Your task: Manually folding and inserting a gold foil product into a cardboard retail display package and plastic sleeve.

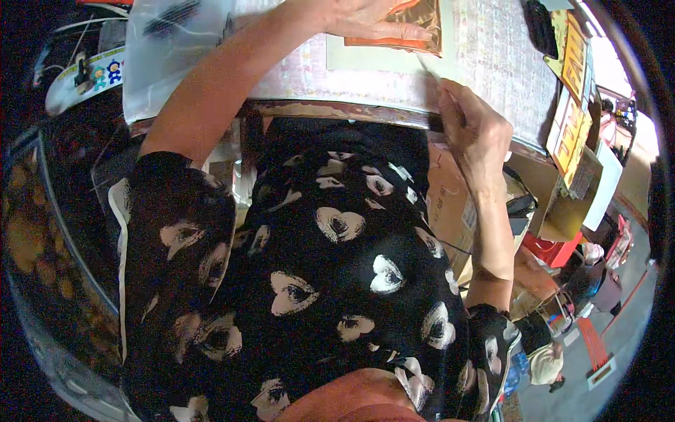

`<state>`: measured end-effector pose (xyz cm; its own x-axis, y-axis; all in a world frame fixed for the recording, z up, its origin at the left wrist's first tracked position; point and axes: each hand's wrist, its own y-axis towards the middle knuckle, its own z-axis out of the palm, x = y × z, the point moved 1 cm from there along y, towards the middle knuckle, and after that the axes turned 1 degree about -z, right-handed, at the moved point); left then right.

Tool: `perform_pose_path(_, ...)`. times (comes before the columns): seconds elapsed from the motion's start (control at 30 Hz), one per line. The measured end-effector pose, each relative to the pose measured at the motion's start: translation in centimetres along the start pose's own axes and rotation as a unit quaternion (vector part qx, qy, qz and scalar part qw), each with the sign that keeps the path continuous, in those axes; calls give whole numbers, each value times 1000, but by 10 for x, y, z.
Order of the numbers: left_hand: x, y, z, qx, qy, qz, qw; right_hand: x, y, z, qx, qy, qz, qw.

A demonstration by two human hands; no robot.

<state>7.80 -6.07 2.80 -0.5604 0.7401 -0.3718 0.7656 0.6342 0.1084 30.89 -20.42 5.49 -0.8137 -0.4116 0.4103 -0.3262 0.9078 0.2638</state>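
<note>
The glossy copper-coloured sheet [424, 15] lay on pale card [358, 59] on the counter [499, 63]. It looked light, slick and easily creased — best held flat by its edges. The left hand [358, 20] rested across it, though whether it gripped could not be told; the right hand [474, 119] pinched a slim pale tool [428, 65] by the sheet's near right corner.

The top edge of the view crops the left hand [358, 20] and the coppery sheet [430, 27] beneath it, so I can't see either whole. A thin pale tool [428, 68] looks blurred, its rear end hidden inside the right hand [477, 125]. The distant person [545, 364] is too small to make out.
</note>
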Motion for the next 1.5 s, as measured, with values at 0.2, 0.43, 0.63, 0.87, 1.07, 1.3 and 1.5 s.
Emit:
perform_pose_path(0.2,-1,1,1,-2,-1,-7,1000,3,4,7,24,-3,18,1000)
perform_pose_path(0.43,2,-1,16,45,-170,-38,984,0,8,19,13,-12,-36,999)
perform_pose_path(0.63,-2,0,3,-1,31,-11,999,2,14,33,2,-49,-48,998)
perform_pose_path(0.87,-4,-3,2,-4,38,-9,999,9,20,41,19,-79,-21,996)
perform_pose_path(1.07,-2,-5,5,-9,30,-13,999,2,17,26,64,-13,32,997)
perform_pose_path(1.3,-5,-2,-2,12,41,-28,999,-18,5,2,77,98,104,987)
perform_pose_path(1.5,-8,-2,-4,5,41,-25,999,-58,5,-42,86,-94,120,985)
